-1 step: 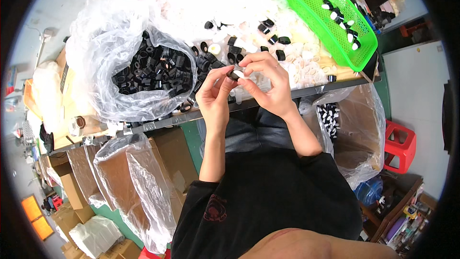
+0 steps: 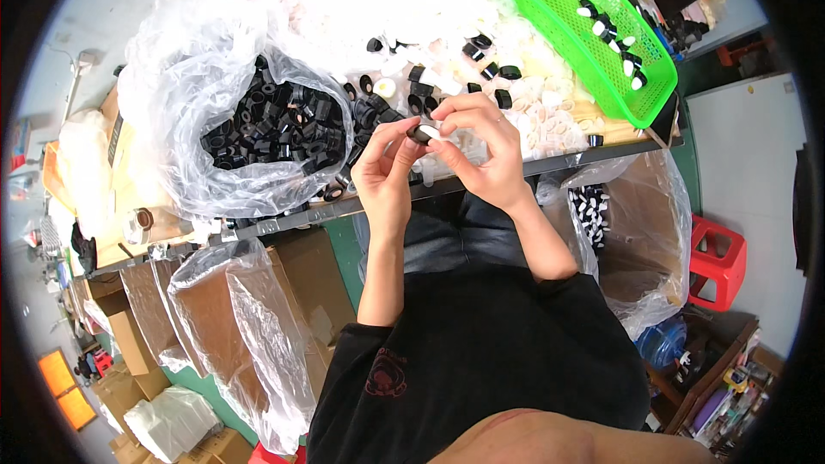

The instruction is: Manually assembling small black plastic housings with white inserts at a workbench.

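Above the table's near edge, my left hand pinches a small black ring-shaped cap between thumb and fingertips. Opposite it, my right hand grips a small white insert, its thumb and index finger closed on it. The white insert touches the black cap; how deep it sits inside cannot be made out. Loose black caps lie just beyond my left hand. Beside my right hand spreads a pile of pale round pieces.
A clear plastic bag full of black caps stands left on the table. At the far right, a green basket holds several black-and-white assembled pieces. Below the edge hangs a lined box with more such pieces; a red stool stands beside it.
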A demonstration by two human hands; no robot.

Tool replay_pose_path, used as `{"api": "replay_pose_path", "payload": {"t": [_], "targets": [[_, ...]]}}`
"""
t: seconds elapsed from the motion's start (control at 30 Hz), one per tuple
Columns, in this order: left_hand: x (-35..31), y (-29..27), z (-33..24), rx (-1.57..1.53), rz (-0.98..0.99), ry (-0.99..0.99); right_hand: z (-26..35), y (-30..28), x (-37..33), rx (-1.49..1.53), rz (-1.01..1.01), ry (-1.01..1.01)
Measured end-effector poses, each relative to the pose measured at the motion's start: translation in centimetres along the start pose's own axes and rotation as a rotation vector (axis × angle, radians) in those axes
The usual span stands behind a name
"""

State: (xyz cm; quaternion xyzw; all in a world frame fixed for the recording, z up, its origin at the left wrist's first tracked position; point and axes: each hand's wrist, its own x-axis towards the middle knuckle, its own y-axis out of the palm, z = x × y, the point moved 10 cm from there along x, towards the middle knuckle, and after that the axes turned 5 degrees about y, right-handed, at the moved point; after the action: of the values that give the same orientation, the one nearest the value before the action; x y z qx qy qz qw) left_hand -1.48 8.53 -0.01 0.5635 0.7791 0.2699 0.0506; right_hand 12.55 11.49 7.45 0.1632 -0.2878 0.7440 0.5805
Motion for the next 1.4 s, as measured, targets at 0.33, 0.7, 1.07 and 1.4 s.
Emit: {"api": "replay_pose_path", "payload": {"t": [0.33, 0.7, 1.07, 1.4], "targets": [[0.0, 0.7, -0.1, 0.004, 0.044, 0.004, 0.3, -0.8, 0.0, -0.008, -0.039, 0.002], [0.1, 0.7, 0.0, 0.012, 0.05, 0.022, 0.3, -0.5, 0.0, -0.022, -0.022, -0.003], [-0.2, 0.4, 0.0, 0.113, 0.033, 0.053, -1.4, 0.4, -1.0, 0.065, 0.027, 0.194], [0.0, -0.5, 1.9, 0.059, 0.023, -0.036, -2.4, -0.2, -2.1, 0.16, -0.062, 0.131]]}}
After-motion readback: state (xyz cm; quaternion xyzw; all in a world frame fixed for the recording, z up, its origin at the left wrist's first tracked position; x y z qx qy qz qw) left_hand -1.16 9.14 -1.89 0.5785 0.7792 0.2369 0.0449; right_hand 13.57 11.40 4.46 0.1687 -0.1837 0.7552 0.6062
